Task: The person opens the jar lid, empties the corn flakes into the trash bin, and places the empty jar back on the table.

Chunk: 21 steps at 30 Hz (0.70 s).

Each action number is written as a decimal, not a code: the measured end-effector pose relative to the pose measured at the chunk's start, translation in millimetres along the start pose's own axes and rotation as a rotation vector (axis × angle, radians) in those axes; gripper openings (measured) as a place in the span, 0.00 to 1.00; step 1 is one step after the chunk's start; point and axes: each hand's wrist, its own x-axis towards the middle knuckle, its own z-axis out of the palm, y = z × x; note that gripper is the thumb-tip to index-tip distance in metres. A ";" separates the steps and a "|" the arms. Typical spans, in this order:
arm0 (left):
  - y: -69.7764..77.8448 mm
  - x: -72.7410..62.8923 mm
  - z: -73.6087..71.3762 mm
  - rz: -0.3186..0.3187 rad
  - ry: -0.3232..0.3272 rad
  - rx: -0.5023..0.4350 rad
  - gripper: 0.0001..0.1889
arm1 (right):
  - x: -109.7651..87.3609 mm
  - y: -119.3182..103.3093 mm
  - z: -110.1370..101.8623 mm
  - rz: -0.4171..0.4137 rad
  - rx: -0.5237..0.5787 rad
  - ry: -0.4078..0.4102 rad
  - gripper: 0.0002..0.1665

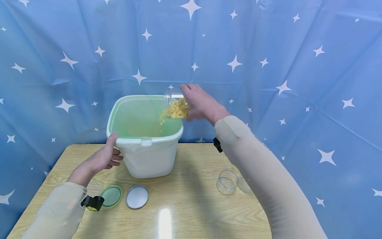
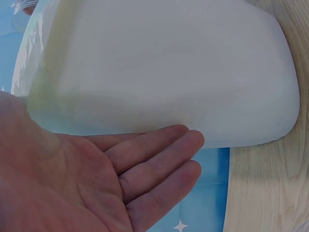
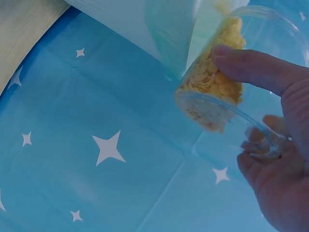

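Observation:
A white bin (image 1: 148, 158) with a green-tinted liner (image 1: 134, 116) stands tilted on the table. My right hand (image 1: 201, 103) grips a clear jar (image 1: 176, 96), held nearly sideways with its mouth over the bin's right side. Yellow flakes (image 3: 212, 77) lie inside the jar, and some are falling from its mouth into the bin. My left hand (image 1: 104, 156) is at the bin's left front corner, its thumb right at the rim. In the left wrist view its fingers (image 2: 154, 169) are extended alongside the bin's white wall.
Near the front left of the wooden table (image 1: 191, 212) lie a green lid (image 1: 111, 196) and a silver-rimmed white lid (image 1: 137, 197). A clear round container (image 1: 227, 182) sits to the right, with another clear piece (image 1: 245, 185) partly behind my right sleeve. A blue star-patterned curtain (image 1: 191, 43) hangs behind.

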 end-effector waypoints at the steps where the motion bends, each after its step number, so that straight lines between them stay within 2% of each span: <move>1: -0.1 0.0 0.1 0.002 -0.002 -0.001 0.59 | 0.2 -0.2 0.2 0.000 0.008 -0.001 0.65; 21: 1.2 -0.4 -1.0 -0.001 -0.009 -0.003 0.58 | 2.2 -6.0 -0.1 -0.039 0.004 0.005 0.63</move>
